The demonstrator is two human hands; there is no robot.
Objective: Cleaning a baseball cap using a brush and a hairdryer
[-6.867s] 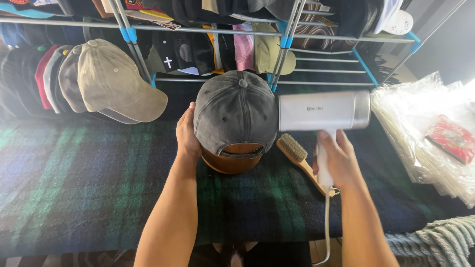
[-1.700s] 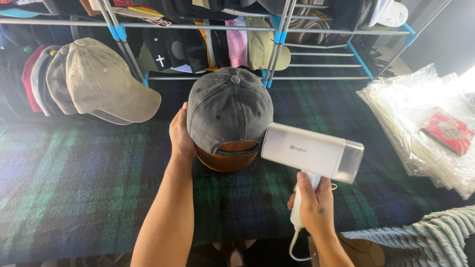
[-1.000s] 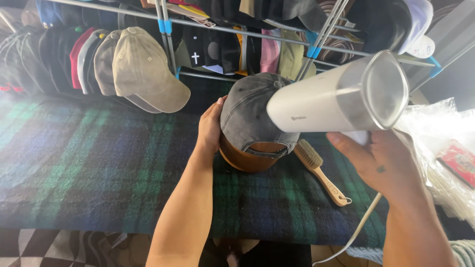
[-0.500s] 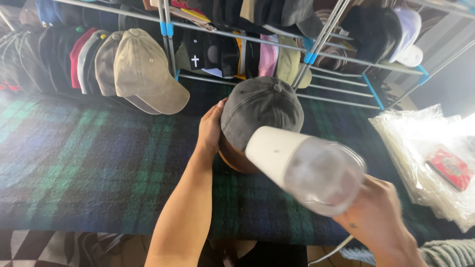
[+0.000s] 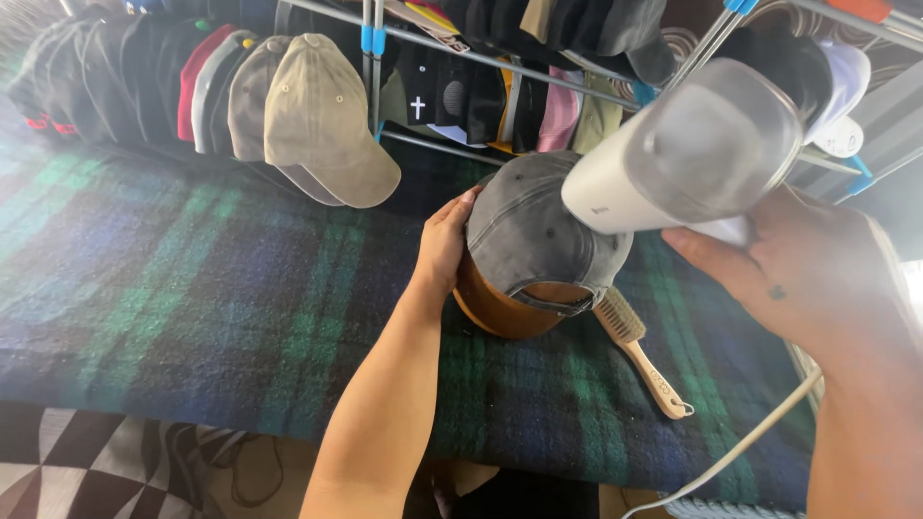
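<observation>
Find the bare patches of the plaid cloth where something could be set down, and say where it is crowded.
Bare: the plaid cloth between the hanging tan cap and the left hand. Crowded: around the grey cap, with the wooden brush and white steamer.

Open plaid blanket (image 5: 192,288) left of the grey cap (image 5: 538,231); wooden brush (image 5: 639,351) crowds its right.
</observation>
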